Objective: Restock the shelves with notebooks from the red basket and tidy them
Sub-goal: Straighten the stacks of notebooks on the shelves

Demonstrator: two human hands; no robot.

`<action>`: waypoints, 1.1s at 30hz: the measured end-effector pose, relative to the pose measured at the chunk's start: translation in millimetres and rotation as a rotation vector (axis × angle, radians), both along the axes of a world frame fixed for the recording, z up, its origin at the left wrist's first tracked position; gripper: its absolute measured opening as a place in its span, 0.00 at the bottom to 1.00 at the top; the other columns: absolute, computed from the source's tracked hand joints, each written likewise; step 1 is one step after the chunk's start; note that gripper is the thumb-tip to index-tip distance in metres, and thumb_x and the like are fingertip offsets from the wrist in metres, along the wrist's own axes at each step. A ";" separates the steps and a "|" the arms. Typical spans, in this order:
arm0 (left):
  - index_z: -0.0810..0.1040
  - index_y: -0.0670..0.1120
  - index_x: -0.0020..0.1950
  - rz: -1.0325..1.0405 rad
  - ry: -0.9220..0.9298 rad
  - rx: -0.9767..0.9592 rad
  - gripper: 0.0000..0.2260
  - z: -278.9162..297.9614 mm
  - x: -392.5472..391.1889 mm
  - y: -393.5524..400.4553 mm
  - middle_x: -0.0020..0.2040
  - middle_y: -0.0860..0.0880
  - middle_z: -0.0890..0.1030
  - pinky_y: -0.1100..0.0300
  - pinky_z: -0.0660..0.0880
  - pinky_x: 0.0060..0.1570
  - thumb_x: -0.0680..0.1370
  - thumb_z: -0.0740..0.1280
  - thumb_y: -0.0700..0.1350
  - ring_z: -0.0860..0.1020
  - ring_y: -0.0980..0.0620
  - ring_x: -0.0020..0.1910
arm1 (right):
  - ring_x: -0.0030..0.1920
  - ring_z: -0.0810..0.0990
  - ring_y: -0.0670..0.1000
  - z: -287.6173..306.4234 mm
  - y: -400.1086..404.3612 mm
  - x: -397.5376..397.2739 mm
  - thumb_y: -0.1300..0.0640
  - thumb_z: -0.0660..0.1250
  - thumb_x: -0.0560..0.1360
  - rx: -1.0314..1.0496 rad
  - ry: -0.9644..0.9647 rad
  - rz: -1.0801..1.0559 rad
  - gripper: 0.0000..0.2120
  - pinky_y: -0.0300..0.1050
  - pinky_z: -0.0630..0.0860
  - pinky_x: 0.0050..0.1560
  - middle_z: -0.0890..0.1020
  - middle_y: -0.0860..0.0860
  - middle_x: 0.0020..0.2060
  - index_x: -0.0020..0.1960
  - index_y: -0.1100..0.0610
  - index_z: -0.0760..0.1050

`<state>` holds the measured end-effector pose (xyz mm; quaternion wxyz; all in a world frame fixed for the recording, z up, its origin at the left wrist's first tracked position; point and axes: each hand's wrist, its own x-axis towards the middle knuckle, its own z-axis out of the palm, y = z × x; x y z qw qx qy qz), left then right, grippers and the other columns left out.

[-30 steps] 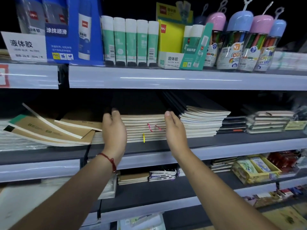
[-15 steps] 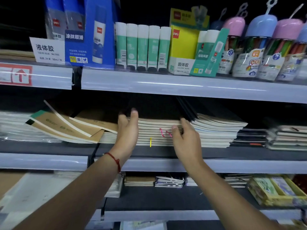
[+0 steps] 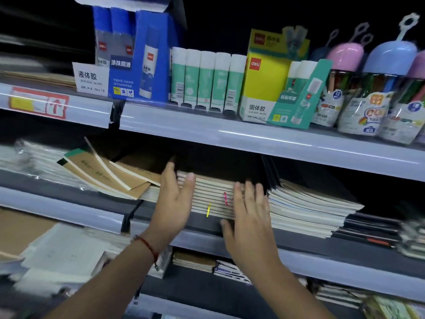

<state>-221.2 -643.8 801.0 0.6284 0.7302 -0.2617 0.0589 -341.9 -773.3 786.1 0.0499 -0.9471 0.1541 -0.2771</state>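
Observation:
A stack of cream-edged notebooks (image 3: 210,195) with pink and yellow ribbon markers lies on the middle shelf (image 3: 310,242). My left hand (image 3: 174,201) rests flat, fingers straight, against the stack's left front corner. At the stack's right front my right hand (image 3: 247,211) presses with straight fingers, thumb low by the shelf lip. Loose brown kraft notebooks (image 3: 110,173) lean askew to the left of the stack. The red basket is not in view.
A second notebook stack (image 3: 308,206) sits right of my hands, darker ones (image 3: 372,229) beyond. Glue sticks (image 3: 207,79), a blue glue box (image 3: 138,58) and pen tubs (image 3: 372,97) fill the upper shelf. Wrapped paper packs (image 3: 36,157) lie far left; more notebooks (image 3: 207,263) sit below.
Both hands have slid from the sides of the stack toward its front face, fingers now flatter against the page edges. The camera has shifted left and closer.

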 end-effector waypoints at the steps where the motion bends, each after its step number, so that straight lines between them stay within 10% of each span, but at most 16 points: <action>1: 0.56 0.54 0.79 0.023 -0.083 0.061 0.29 -4.8 -5.7 10.2 0.77 0.56 0.62 0.56 0.62 0.72 0.81 0.58 0.61 0.62 0.58 0.75 | 0.79 0.34 0.52 -1.0 -0.8 -1.1 0.49 0.61 0.80 0.026 -0.016 0.026 0.36 0.50 0.36 0.77 0.45 0.52 0.80 0.81 0.52 0.46; 5: 0.71 0.51 0.73 0.147 -0.479 0.467 0.20 -10.7 -3.4 56.2 0.72 0.52 0.70 0.52 0.68 0.70 0.81 0.65 0.50 0.68 0.53 0.71 | 0.76 0.39 0.37 4.9 19.7 -3.5 0.50 0.59 0.81 0.126 -0.087 0.294 0.27 0.38 0.39 0.77 0.52 0.41 0.78 0.78 0.46 0.59; 11: 0.77 0.49 0.67 0.268 -0.654 0.880 0.24 17.5 48.5 124.8 0.67 0.40 0.75 0.39 0.70 0.67 0.77 0.59 0.60 0.70 0.35 0.69 | 0.72 0.62 0.37 26.4 57.2 21.5 0.50 0.60 0.82 0.292 -0.005 0.443 0.22 0.29 0.57 0.69 0.65 0.36 0.73 0.75 0.44 0.66; 19: 0.77 0.51 0.68 0.258 -0.918 1.312 0.35 40.7 121.4 197.8 0.60 0.43 0.79 0.38 0.64 0.68 0.70 0.57 0.70 0.76 0.37 0.59 | 0.59 0.75 0.53 45.2 96.2 88.5 0.53 0.58 0.80 -0.089 0.133 0.284 0.19 0.49 0.74 0.54 0.75 0.48 0.62 0.71 0.51 0.69; 26: 0.64 0.59 0.76 0.132 -0.817 1.413 0.48 78.0 156.0 217.8 0.61 0.49 0.75 0.49 0.67 0.61 0.63 0.45 0.83 0.73 0.46 0.60 | 0.61 0.72 0.57 46.7 131.6 138.7 0.64 0.66 0.73 -0.269 0.326 -0.033 0.29 0.49 0.72 0.55 0.74 0.56 0.62 0.73 0.59 0.63; 33: 0.68 0.57 0.66 -0.061 -0.582 1.170 0.40 74.9 174.6 218.9 0.53 0.53 0.75 0.57 0.72 0.53 0.61 0.64 0.80 0.73 0.51 0.53 | 0.59 0.74 0.57 44.0 130.0 146.3 0.67 0.64 0.74 -0.342 0.386 -0.151 0.22 0.48 0.71 0.44 0.79 0.55 0.56 0.67 0.57 0.69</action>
